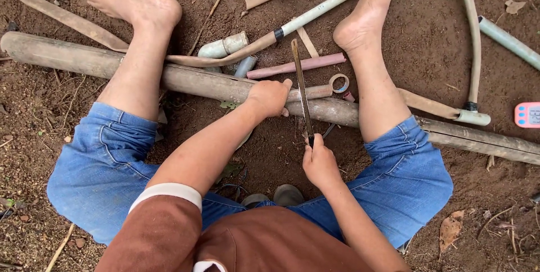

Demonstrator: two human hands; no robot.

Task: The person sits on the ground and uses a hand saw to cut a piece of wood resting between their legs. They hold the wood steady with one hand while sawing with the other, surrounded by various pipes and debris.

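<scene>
I see bare reddish-brown soil (270, 154) as the ground, littered with dry leaves, twigs and pipe offcuts. The left hand (269, 98) is curled tight over a long muddy pipe (202, 81) lying across the dirt under both shins. Just right of it, the right hand (319, 162) is clenched round the handle of a thin saw blade (301, 86) crossing the pipe; a pink timer (527, 114) sits far right.
</scene>
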